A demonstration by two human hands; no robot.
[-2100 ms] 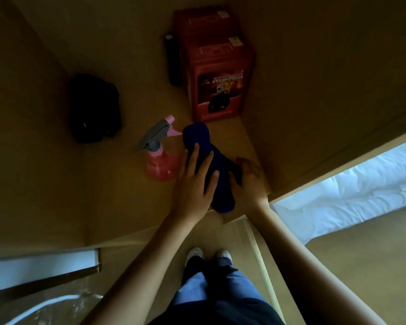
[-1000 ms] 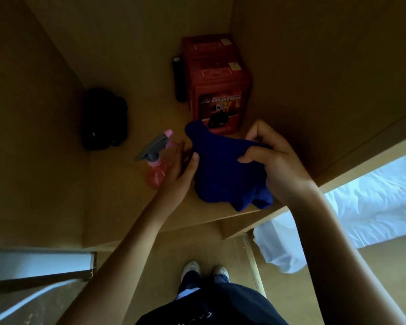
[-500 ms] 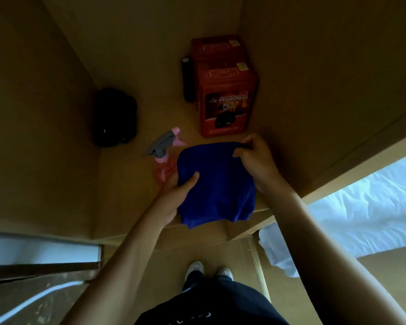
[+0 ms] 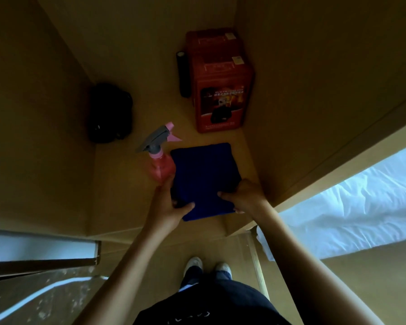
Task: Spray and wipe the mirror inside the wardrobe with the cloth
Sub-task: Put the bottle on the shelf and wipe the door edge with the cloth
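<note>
**Cloth folded flat on wardrobe shelf, both hands at its near edge**

The blue cloth [image 4: 203, 177] lies folded square on the shelf [image 4: 117, 198]. The left hand [image 4: 169, 202] pinches its near-left corner, thumb on top; the right hand [image 4: 244, 195] grips the near-right corner, fingers curled. The pink spray bottle [image 4: 161, 160] stands upright, touching the cloth just beyond the left hand. Recommendation: align edges, press flat, and avoid nudging the bottle. No mirror is identifiable.
</note>
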